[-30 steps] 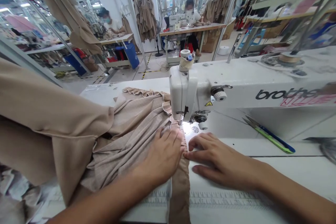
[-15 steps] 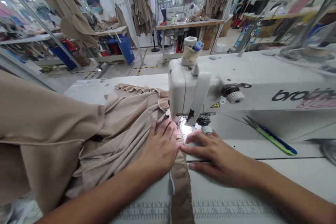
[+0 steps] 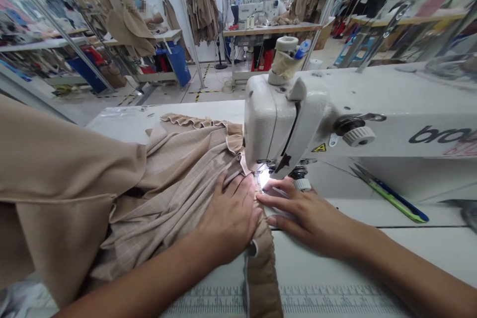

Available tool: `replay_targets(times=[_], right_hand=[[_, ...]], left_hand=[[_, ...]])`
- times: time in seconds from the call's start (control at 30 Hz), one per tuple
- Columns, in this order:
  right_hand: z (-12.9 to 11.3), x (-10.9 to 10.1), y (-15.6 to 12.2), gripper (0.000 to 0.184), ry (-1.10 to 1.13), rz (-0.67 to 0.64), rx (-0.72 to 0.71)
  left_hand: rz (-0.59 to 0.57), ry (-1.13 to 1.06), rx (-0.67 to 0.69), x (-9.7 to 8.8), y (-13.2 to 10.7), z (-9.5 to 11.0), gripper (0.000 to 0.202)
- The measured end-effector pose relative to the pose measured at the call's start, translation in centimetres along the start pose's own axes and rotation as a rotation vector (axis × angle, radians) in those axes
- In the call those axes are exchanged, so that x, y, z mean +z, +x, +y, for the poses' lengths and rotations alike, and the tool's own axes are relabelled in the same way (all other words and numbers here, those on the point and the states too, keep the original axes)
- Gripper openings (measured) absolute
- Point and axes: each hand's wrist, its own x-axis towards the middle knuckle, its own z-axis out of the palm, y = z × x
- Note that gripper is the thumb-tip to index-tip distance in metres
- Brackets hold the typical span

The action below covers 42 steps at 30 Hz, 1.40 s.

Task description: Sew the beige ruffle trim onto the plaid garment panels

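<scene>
A: Entry, far left first. What lies there?

B: Cloth (image 3: 175,179), tan, heaped over the left half of the table (image 3: 410,253). One big fold hangs off the near-left edge. A ruffled hem shows at the far side.

A: Left hand?

B: Left hand (image 3: 231,216) lies flat, palm down on the cloth, fingers spread and pointing at the needle. It grips nothing and only presses.

A: Just right of it?

B: Strip (image 3: 263,268), tan and gathered, runs from the near table edge up between the two hands to the lit spot under the machine head. Its left edge touches the cloth. A printed ruler (image 3: 328,303) crosses the table beneath it.

A: Right hand?

B: Right hand (image 3: 305,213) is flat too, fingers straight, with the tips touching the strip's right edge close to the needle. Nothing is clasped.

A: Needle itself?

B: Cannot tell, the glare hides it.

A: Further right?

B: Machine (image 3: 372,99), white, with its arm reaching off to the right. Under the arm lies a green-and-blue tool (image 3: 391,194), well apart from both hands.
</scene>
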Motion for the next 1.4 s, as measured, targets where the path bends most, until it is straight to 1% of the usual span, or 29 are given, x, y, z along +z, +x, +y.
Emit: replay_targets(times=[0.03, 0.07, 0.2, 0.27, 0.4, 0.5, 0.67, 0.73, 0.8, 0.93, 1.07, 1.13, 1.2, 1.23, 1.3, 1.33, 1.4], right_hand=[[0.0, 0.0, 0.1, 0.046, -0.002, -0.004, 0.007], [-0.1, 0.0, 0.2, 0.046, -0.005, -0.009, 0.014], [-0.2, 0.0, 0.3, 0.047, -0.026, -0.003, 0.022], [-0.2, 0.0, 0.3, 0.047, -0.035, 0.004, 0.019], [-0.2, 0.0, 0.5, 0.048, -0.038, 0.008, 0.028], [-0.3, 0.0, 0.8, 0.05, -0.069, -0.018, 0.066], [-0.2, 0.1, 1.0, 0.057, -0.103, -0.049, 0.16], [0.0, 0.1, 0.9, 0.056, -0.086, -0.027, 0.164], [0.3, -0.1, 0.6, 0.057, -0.066, 0.008, 0.17], [1.1, -0.8, 0.0, 0.056, -0.039, 0.071, 0.192], [2.1, -0.8, -0.1, 0.045, 0.025, 0.186, 0.207], [2.4, -0.5, 0.0, 0.037, 0.059, 0.241, 0.209], [2.4, -0.3, 0.2, 0.029, 0.052, 0.288, 0.208], [2.3, -0.2, 0.3, 0.026, 0.032, 0.307, 0.205], [2.2, -0.1, 0.7, 0.02, -0.01, 0.346, 0.194], [2.2, 0.0, 1.0, 0.018, -0.029, 0.365, 0.191], [2.3, 0.0, 1.4, 0.016, -0.055, 0.399, 0.19]], left_hand=[[-0.003, 0.008, 0.0, -0.2, 0.1, 0.0, 0.047], [0.017, 0.023, 0.009, -0.3, 0.1, 0.1, 0.046], [0.193, 0.038, 0.077, 0.1, -0.7, 0.6, 0.04], [0.222, -0.002, 0.083, 0.5, -1.2, 0.8, 0.04], [0.2, -0.055, 0.034, 1.2, -1.7, 0.8, 0.041], [0.162, -0.071, 0.01, 1.1, -1.4, 0.5, 0.042], [-0.022, -0.104, -0.043, 0.0, 0.2, -0.3, 0.039], [-0.052, -0.108, -0.059, -0.2, 0.8, -0.6, 0.037], [-0.056, -0.104, -0.072, -0.2, 1.1, -0.8, 0.036], [-0.069, -0.104, -0.094, 0.1, 1.3, -1.0, 0.041], [-0.062, -0.105, -0.108, 0.3, 1.4, -1.1, 0.046], [-0.027, -0.102, -0.11, 0.3, 1.2, -1.0, 0.044], [0.049, -0.085, -0.096, 0.6, 0.7, -1.0, 0.041], [0.104, -0.068, -0.079, 1.0, 0.4, -1.1, 0.039], [0.265, 0.003, -0.044, 1.9, 0.2, -1.9, 0.036], [0.34, 0.045, 0.006, 2.4, 0.2, -2.4, 0.035], [0.443, 0.139, 0.104, 3.4, 0.4, -3.6, 0.039]])
